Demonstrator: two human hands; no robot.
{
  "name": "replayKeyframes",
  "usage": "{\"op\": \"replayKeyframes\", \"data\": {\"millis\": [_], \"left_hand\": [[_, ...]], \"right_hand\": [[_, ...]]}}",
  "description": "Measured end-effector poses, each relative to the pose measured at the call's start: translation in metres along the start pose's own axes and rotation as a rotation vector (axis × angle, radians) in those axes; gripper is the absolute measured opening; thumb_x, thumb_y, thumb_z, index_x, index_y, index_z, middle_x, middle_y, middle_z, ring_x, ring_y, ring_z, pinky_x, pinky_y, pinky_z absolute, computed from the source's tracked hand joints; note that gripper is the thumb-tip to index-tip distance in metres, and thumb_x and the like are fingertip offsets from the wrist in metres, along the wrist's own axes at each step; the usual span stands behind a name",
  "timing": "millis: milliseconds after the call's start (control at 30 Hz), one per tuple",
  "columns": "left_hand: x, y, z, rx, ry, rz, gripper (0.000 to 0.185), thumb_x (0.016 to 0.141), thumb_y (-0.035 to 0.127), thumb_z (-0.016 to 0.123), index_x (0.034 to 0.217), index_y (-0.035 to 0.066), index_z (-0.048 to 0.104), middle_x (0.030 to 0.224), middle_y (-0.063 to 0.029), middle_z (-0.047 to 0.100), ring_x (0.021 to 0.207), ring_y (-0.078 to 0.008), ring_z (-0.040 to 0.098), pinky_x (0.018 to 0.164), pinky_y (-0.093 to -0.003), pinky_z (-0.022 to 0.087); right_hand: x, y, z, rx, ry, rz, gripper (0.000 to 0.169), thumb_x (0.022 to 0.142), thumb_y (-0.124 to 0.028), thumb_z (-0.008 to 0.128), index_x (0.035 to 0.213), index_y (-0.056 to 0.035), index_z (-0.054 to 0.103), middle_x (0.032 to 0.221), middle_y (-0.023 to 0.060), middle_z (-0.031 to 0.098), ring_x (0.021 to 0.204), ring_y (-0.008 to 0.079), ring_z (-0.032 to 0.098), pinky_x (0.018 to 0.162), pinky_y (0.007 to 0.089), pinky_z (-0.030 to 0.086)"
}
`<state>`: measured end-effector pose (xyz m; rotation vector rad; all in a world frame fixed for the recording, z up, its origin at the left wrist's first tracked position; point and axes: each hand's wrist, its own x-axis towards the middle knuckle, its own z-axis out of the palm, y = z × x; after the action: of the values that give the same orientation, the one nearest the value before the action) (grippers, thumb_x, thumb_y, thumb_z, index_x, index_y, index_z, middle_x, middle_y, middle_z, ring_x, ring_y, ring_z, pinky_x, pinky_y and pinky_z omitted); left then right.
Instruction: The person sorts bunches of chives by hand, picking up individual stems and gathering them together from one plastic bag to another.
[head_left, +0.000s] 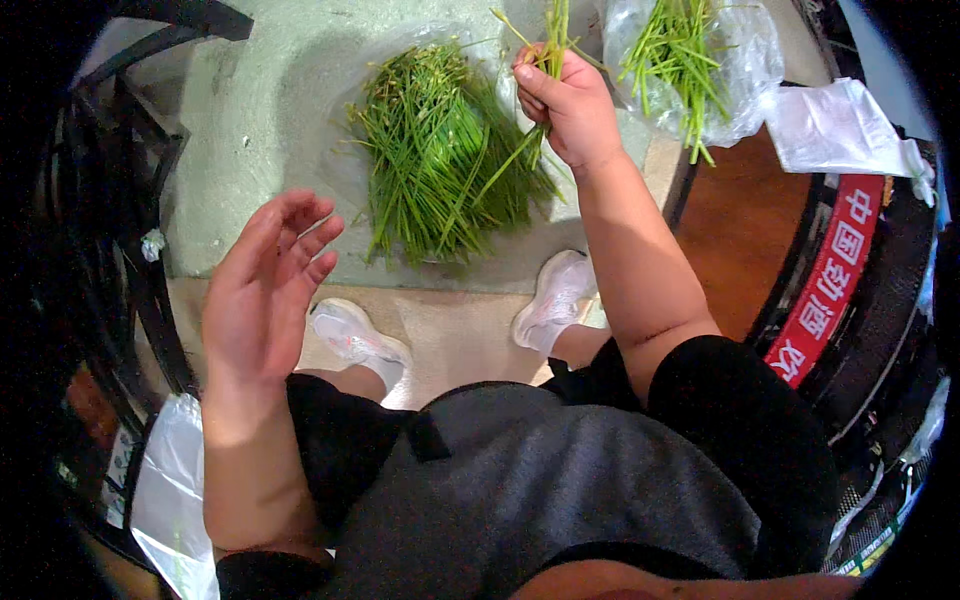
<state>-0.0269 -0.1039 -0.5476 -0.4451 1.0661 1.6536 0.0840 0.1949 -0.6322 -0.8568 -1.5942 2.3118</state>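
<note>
A large heap of long green flowering chive stalks (442, 165) lies before me on clear plastic sheeting (341, 150). My right hand (559, 94) is closed around a small bunch of the same stalks (556, 30), raised at the heap's far right; some ends poke out below the fist. My left hand (266, 277) hangs in the air to the near left of the heap, palm turned inward and fingers apart, holding nothing. More cut stalks (679, 75) rest on a clear plastic bag (750, 97) at the upper right.
A greenish floor mat (232, 157) lies under the heap, with my white shoes (352, 330) at its near edge. Black metal framing (139, 225) stands at the left. On the right are a brown board (742, 225), a red strip with writing (829, 277) and a white plastic bag (836, 127).
</note>
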Motion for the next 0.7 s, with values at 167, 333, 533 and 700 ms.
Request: {"op": "replayKeyframes", "data": {"millis": [167, 333, 533, 700], "left_hand": [[-0.010, 0.001, 0.011, 0.001, -0.005, 0.025, 0.032, 0.095, 0.025, 0.047, 0.118, 0.004, 0.055, 0.114, -0.0083, 0.060, 0.107, -0.0214, 0.056, 0.087, -0.0306, 0.045], [-0.005, 0.004, 0.011, -0.029, 0.014, 0.028, 0.029, 0.094, 0.026, 0.050, 0.113, 0.006, 0.058, 0.108, -0.0054, 0.061, 0.102, -0.0193, 0.057, 0.085, -0.0301, 0.045], [0.006, 0.001, 0.014, 0.003, 0.054, 0.021, 0.025, 0.093, 0.025, 0.050, 0.109, 0.007, 0.057, 0.107, -0.0053, 0.060, 0.098, -0.0186, 0.057, 0.082, -0.0312, 0.042], [0.012, -0.002, 0.016, 0.007, 0.023, 0.014, 0.024, 0.092, 0.025, 0.052, 0.108, 0.008, 0.059, 0.103, -0.0037, 0.062, 0.096, -0.0178, 0.059, 0.077, -0.0278, 0.047]], "right_hand": [[-0.020, -0.064, 0.014, 0.159, -0.088, -0.049, 0.009, 0.089, -0.013, 0.060, 0.093, -0.0067, 0.056, 0.062, -0.0037, 0.040, 0.051, 0.0076, 0.033, 0.047, 0.0227, 0.026], [-0.033, -0.152, -0.008, 0.123, -0.018, -0.226, 0.013, 0.091, -0.020, 0.055, 0.098, -0.0094, 0.054, 0.060, -0.0048, 0.030, 0.052, 0.0090, 0.028, 0.048, 0.0245, 0.023], [-0.036, -0.253, -0.053, 0.012, 0.128, -0.512, 0.010, 0.091, -0.018, 0.055, 0.093, -0.0076, 0.053, 0.061, -0.0028, 0.032, 0.055, 0.0115, 0.031, 0.052, 0.0265, 0.026], [-0.045, -0.297, -0.060, -0.078, 0.280, -0.695, 0.007, 0.091, -0.011, 0.054, 0.088, -0.0062, 0.051, 0.061, -0.0005, 0.034, 0.056, 0.0132, 0.032, 0.053, 0.0275, 0.027]]}}
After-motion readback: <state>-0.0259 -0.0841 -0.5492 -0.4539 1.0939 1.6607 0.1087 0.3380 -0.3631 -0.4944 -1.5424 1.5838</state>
